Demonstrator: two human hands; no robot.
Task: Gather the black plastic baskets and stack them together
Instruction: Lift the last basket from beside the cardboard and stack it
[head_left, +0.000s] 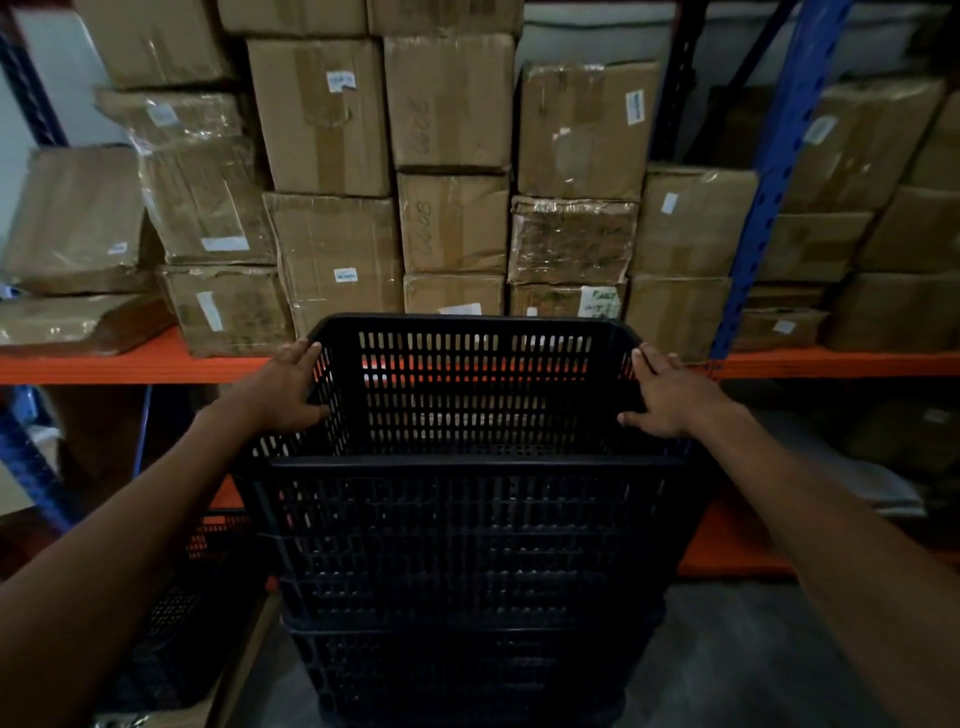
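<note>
A tall stack of black slotted plastic baskets (467, 545) stands on the floor straight ahead of me. The top basket (475, 384) sits nested in the stack, its rim near the height of the orange shelf beam. My left hand (283, 389) clasps its left rim and side wall, thumb inside. My right hand (667, 397) holds the right rim the same way. Another black basket (176, 623) lies low at the left, partly hidden by my left forearm.
A blue and orange rack (124, 366) runs across behind the stack, its shelf packed with taped cardboard boxes (332, 254). A blue upright (763, 197) rises at the right. Grey floor (737, 649) shows at lower right, and a cardboard sheet (244, 670) lies at lower left.
</note>
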